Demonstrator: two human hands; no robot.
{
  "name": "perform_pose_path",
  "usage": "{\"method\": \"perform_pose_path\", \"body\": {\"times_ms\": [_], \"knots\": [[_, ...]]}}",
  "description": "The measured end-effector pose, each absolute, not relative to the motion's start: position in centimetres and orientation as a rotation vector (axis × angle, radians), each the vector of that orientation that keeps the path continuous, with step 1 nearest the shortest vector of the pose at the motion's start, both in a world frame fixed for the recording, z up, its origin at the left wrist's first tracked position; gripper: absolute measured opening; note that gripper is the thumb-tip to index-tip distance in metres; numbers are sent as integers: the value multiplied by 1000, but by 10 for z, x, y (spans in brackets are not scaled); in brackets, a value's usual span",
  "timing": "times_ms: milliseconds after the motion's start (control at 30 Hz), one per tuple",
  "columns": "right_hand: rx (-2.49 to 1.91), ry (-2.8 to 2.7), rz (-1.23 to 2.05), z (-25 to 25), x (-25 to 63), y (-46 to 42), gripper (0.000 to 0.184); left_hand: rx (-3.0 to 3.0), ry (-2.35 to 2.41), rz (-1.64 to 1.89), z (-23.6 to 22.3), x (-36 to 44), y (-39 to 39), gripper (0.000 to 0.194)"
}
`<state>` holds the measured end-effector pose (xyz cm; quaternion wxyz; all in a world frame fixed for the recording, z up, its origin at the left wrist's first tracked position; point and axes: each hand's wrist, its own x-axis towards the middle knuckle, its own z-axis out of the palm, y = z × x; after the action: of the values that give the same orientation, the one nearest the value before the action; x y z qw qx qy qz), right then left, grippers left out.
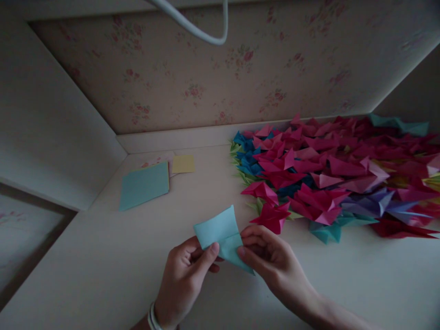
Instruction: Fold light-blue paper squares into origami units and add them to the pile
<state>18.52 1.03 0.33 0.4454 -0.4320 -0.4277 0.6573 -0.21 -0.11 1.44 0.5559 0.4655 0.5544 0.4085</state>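
Observation:
A light blue sheet of folding paper, partly folded with a crease across it, is held up between both hands over the white desk. My left hand pinches its lower left part, thumb on top and fingers beneath. At the right edge, my right hand grips the paper between thumb and fingers. The fingertips behind the sheet are partly hidden.
Folded paper pieces in pink, red, blue, green and purple lie heaped along the right. A stack of light blue paper and a small yellow square are at the back left. A white cable hangs above.

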Motion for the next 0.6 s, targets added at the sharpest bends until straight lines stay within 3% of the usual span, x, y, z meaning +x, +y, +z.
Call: {"method": "perform_pose_path", "body": {"times_ms": [267, 600], "knots": [[-1046, -1199, 1800, 2, 182, 6, 27, 1335, 1352, 901, 11, -1, -5, 25], [-1156, -1298, 1690, 4, 183, 2, 23, 1115, 1236, 945, 11, 2, -2, 27]]}}
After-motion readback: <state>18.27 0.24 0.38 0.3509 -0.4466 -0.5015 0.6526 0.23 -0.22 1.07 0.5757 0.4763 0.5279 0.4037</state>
